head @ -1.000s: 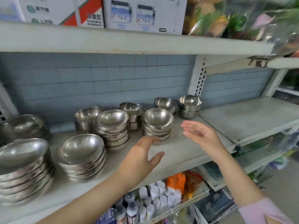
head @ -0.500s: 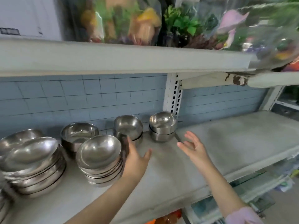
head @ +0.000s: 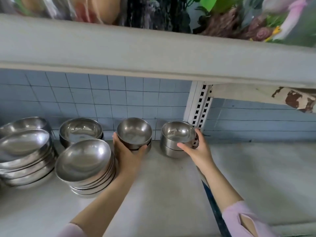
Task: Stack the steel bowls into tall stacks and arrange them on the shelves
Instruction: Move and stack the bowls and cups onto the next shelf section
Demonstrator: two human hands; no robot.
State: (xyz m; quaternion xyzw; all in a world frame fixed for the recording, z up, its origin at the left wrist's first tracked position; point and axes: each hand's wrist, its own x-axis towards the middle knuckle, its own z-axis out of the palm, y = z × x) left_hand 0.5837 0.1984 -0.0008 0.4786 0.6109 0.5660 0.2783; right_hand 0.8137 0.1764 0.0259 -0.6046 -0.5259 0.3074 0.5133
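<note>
Steel bowls stand in short stacks on a grey shelf [head: 167,185]. My left hand [head: 127,153] grips the small bowl stack [head: 135,132] at the back, thumb and fingers curled round its sides. My right hand [head: 195,148] grips the rightmost small stack [head: 177,135] beside the white upright post, thumb across its front. A wider stack [head: 85,161] sits close to my left wrist. Another bowl stack [head: 80,130] stands behind it, and large bowls [head: 24,147] are piled at the far left.
A slotted white upright [head: 199,106] stands behind the right stack. The grey shelf above [head: 153,53] overhangs low, carrying wrapped artificial flowers [head: 239,17]. Blue tiled wall behind. A second shelf board [head: 265,177] extends to the right, separated by a dark gap.
The view has moved in closer and rightward. Both hands reached forward from open above the shelf and now grip the two small back stacks, left on the middle one, right on the rightmost.
</note>
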